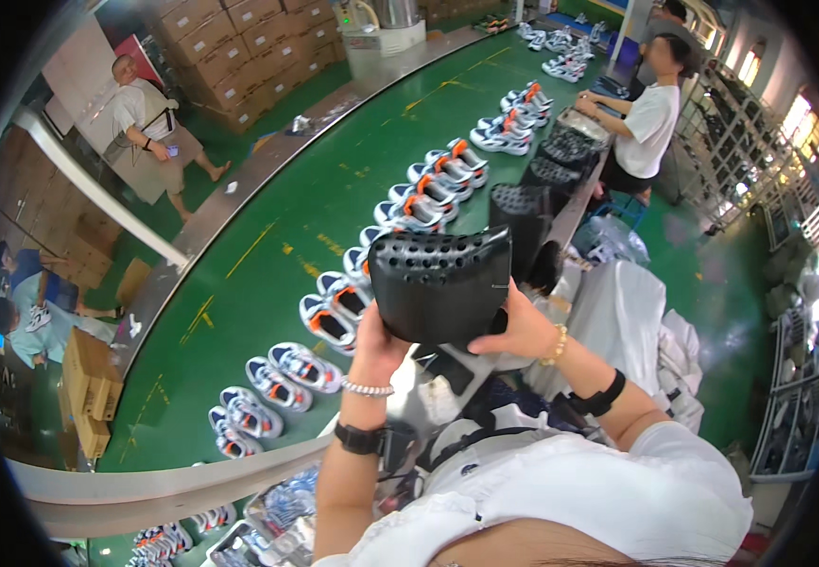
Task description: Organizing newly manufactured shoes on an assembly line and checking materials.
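Note:
Both my hands hold up a black, curved plastic piece (439, 300) with rows of round holes along its far end; it may be a stack of several nested pieces, but I cannot tell. My left hand (383, 338) closes round its near left corner. At the right edge, my right hand (521, 329) grips it, with the thumb under the near side. White sneakers with navy and orange parts (331, 317) stand in a row just left of the piece. More black perforated pieces (520, 222) lie directly beyond it.
The green work surface (277, 255) carries several sneakers along its length. A co-worker in a white shirt (650, 118) works at the far right, and another person (149, 118) stands at the left. Cartons (249, 47) are stacked at the back. A covered white bundle (612, 312) sits at my right.

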A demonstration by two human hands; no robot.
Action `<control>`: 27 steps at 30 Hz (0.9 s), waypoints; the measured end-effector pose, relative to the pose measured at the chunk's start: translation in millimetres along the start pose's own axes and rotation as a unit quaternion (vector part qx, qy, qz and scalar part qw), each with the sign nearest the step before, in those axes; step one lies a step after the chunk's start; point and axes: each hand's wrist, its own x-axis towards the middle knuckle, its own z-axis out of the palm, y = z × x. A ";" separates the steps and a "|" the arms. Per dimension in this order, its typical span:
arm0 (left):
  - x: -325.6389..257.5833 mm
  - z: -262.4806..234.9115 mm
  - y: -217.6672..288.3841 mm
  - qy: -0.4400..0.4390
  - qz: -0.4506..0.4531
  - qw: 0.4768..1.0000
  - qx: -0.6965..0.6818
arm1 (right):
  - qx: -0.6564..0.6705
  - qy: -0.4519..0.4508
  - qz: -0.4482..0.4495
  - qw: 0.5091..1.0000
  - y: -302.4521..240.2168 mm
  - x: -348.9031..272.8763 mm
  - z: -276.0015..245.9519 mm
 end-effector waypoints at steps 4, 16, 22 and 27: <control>34.2 73.9 -45.2 0.010 0.002 0.999 0.044 | -0.139 -0.002 -0.034 0.990 6.2 -3.1 -88.6; 139.7 140.5 -177.4 0.011 -0.071 0.997 0.019 | 0.026 0.184 -0.044 0.982 16.6 -43.2 -294.1; 111.9 104.7 -186.7 0.071 -0.027 0.997 0.011 | -0.042 0.233 -0.050 0.970 92.7 10.2 -354.9; 68.0 81.0 -173.8 0.154 0.087 0.984 -0.022 | -0.118 0.277 -0.021 0.953 182.3 56.4 -340.5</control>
